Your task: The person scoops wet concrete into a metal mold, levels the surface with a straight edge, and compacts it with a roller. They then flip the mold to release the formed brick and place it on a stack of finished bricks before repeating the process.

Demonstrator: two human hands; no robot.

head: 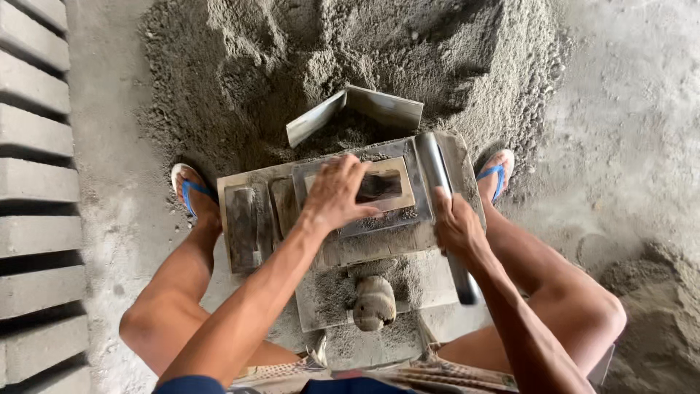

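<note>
Head view: my left hand (337, 195) lies flat, fingers spread, pressing the metal block mould (379, 191) on its board, before the sand-cement heap (350, 58). My right hand (456, 225) is clenched round the steel bar (445, 211). Likely levelling; the next stroke needs steady, even pressure.

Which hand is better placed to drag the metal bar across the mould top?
Right, most likely. The right hand already grips the metal bar lying along the mould's right edge. The left hand rests flat on the mould top, fingers over its rectangular opening, so it looks better suited to steadying.
</note>
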